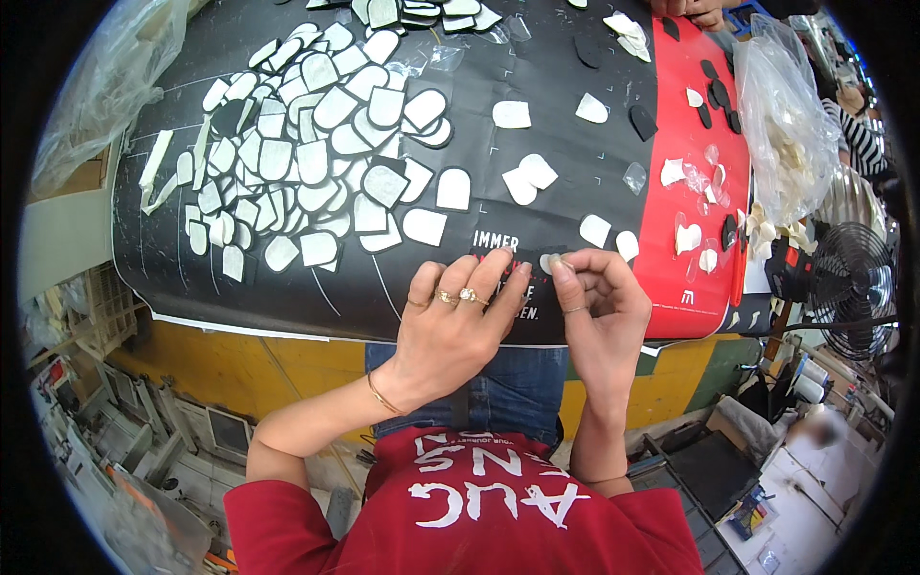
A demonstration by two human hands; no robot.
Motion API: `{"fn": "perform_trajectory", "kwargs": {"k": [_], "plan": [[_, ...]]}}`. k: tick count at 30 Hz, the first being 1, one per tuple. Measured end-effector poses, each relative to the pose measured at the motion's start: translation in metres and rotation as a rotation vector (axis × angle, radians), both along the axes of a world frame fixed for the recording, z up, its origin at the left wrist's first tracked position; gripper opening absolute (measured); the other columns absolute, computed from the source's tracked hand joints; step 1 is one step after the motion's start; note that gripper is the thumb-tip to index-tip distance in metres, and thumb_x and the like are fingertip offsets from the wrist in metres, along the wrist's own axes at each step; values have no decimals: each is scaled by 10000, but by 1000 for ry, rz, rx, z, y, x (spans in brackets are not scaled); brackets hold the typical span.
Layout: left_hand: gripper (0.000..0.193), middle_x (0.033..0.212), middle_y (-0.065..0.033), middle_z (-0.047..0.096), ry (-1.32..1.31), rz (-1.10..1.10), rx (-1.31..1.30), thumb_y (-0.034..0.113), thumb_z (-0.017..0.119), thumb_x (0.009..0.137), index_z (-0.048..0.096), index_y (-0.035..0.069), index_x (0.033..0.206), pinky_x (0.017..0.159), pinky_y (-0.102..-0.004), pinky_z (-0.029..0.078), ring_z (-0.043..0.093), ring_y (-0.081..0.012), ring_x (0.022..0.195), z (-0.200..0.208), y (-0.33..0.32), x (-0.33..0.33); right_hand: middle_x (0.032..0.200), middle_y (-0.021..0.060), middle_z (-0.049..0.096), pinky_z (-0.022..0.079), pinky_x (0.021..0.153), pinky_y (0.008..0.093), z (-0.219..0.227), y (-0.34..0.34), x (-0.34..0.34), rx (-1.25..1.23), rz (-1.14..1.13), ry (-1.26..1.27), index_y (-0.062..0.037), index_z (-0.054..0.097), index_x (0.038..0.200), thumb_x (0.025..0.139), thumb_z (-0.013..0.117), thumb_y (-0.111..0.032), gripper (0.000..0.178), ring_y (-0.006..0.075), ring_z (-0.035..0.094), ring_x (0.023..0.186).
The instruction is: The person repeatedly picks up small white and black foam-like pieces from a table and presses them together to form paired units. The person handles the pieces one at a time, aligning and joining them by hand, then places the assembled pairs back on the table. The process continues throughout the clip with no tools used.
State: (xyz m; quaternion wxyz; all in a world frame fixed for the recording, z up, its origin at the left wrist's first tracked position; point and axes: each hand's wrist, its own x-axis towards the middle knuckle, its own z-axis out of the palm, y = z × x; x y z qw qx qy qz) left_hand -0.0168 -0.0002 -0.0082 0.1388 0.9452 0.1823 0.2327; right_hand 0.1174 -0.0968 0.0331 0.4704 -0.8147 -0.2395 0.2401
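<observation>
Over the near edge of the black-and-red mat, both my hands are raised close together. My left hand, with rings on it, has its fingers bent and drawn in; what they hold, if anything, I cannot make out against the dark mat. My right hand pinches a small pale piece between thumb and fingertips, beside the left fingertips. Nearest to my left hand lies a white pad with a rounded end. Beyond my right hand are two loose white pads, one of them this rounded piece.
A large pile of white, dark-edged pads covers the mat's left. Black pads and peeled scraps lie to the right. Plastic bags flank the table. Another person's hand is at the far right; a black fan stands beside the table.
</observation>
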Motion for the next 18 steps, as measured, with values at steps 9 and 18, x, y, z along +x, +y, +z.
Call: {"fn": "perform_trajectory", "kwargs": {"k": [9,18], "plan": [[310,1169,-36,599,31,18,132,199,604,875,688,78,1148,913,-352,375,538,-178,1063,-2,-5,1,811,-8,655,416,586,164,2,1,2,45,-57,212,27,671,987,934,708,-38,92,9,543,677],[321,1163,-32,593,31,17,141,211,602,879,675,77,1161,919,-355,366,537,-177,1080,-5,-6,0,832,-9,651,405,585,160,1,5,6,-32,-5,200,28,657,1001,950,686,-32,84,7,540,685]]}}
